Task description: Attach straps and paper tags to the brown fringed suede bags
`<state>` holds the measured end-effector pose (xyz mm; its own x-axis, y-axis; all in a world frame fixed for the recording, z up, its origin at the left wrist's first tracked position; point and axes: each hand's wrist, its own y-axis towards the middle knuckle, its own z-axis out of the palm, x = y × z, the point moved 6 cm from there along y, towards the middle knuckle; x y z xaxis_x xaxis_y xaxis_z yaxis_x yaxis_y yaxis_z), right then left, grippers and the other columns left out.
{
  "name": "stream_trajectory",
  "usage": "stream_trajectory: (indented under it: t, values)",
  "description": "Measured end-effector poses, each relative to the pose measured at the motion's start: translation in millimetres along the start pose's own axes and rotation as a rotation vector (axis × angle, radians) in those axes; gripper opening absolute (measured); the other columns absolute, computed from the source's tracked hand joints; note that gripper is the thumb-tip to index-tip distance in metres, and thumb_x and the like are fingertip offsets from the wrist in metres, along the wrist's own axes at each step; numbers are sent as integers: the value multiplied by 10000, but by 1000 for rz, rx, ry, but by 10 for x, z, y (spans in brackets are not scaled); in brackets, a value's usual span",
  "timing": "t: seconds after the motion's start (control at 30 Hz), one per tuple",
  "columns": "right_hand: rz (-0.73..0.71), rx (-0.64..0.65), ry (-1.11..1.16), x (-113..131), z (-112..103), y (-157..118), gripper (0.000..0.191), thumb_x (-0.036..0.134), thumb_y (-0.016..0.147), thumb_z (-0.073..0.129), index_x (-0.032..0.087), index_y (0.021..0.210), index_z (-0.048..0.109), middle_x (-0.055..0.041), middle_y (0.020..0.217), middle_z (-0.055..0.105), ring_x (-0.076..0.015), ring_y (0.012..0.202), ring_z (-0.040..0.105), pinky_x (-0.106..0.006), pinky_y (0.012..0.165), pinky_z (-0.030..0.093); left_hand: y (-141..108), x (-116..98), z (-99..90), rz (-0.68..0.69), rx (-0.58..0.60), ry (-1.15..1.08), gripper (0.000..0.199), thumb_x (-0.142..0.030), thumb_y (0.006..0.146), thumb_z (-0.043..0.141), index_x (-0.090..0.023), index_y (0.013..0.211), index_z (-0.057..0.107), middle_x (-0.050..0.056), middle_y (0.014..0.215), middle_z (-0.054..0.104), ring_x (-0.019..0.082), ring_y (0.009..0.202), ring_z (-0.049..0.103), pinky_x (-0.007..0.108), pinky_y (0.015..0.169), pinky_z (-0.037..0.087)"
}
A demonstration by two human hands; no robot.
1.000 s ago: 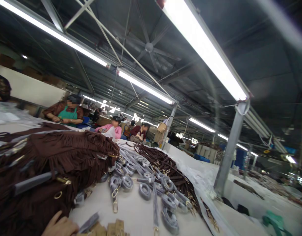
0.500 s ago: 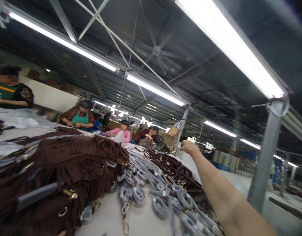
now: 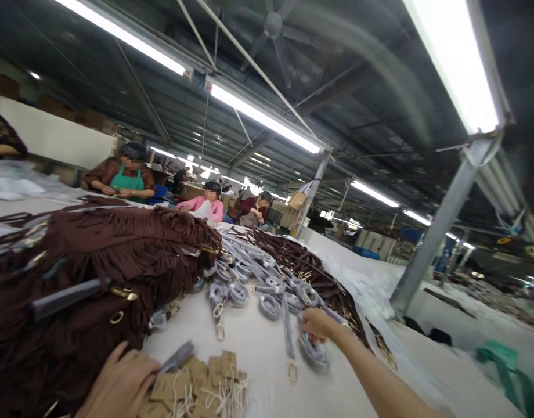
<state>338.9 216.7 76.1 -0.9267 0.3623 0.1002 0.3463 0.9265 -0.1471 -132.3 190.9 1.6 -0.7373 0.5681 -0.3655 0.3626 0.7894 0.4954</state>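
Observation:
My right hand [image 3: 317,325] has its fingers closed on a coiled strap [image 3: 314,355] wrapped in greyish plastic, low over the pale table [image 3: 267,354]. Other wrapped straps [image 3: 270,306] with gold clasps lie loosely beyond it. At the lower left my left hand [image 3: 121,380] rests palm down, fingers stretched out, beside a stack of brown fringed bags [image 3: 119,244]. Its fingertips are close to a grey wrapped strip [image 3: 179,355] and a heap of kraft paper tags [image 3: 200,374] with white strings. Whether they touch the strip I cannot tell.
Dark brown straps [image 3: 310,270] with gold hardware spread along the table's right side, next to clear plastic sheeting [image 3: 371,290]. A grey metal post [image 3: 441,226] rises at the right. Co-workers sit across the table, one in a green apron [image 3: 128,181].
My right arm has come down and back from its far reach to a coiled strap. The view has tilted downward, bringing my left hand and the paper tags into sight.

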Motion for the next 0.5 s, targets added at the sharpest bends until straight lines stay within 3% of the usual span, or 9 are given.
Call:
stream_trajectory:
  t: [0.13, 0.33, 0.5]
  values:
    - [20, 157, 20, 8, 436, -218, 286, 333, 952, 596, 159, 1178, 598, -68, 1129, 646, -190, 911, 660, -379, 770, 574, 32, -43, -40, -30, 51, 6, 256, -215, 830, 505, -306, 832, 744, -5, 819, 745, 238, 846, 689, 543, 1026, 292]
    - [-155, -67, -13, 468, 466, 45, 286, 336, 946, 603, 172, 1179, 607, -75, 1201, 626, -227, 1036, 631, -437, 874, 537, 25, 56, 56, -3, -13, 25, 229, -228, 814, 529, -318, 804, 739, -16, 771, 734, 228, 793, 693, 513, 1019, 324]
    - [-209, -173, -81, 803, 586, 387, 313, 328, 947, 601, 191, 1228, 585, -84, 1260, 599, -238, 1079, 615, -454, 906, 524, 27, 44, 66, -36, 57, 8, 250, -207, 822, 517, -320, 828, 739, -7, 801, 741, 225, 824, 689, 536, 1036, 314]
